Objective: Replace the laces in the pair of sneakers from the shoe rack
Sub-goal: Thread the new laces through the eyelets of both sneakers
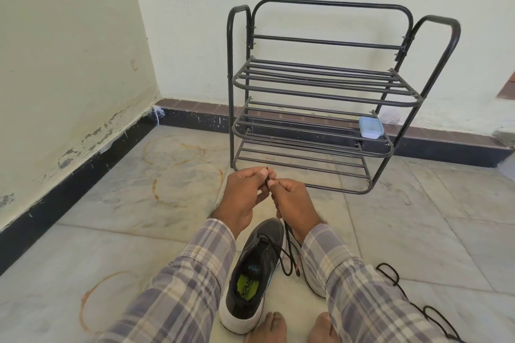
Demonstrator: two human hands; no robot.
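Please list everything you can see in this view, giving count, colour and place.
sneakers: two, dark with white soles, on the floor between the arms; the second is mostly hidden under the right sleeve
held lace: one, black, running from the sneakers up to the fingers
loose lace: one, black, on the floor at right
shoe rack: one, black metal, against the far wall
container: one, pale blue, right end of the rack's middle shelf
floor: grey tiles, rusty ring stains
left hand, right hand: both pinch the held lace
sleeves: two, checked
toes: bare, at the bottom edge
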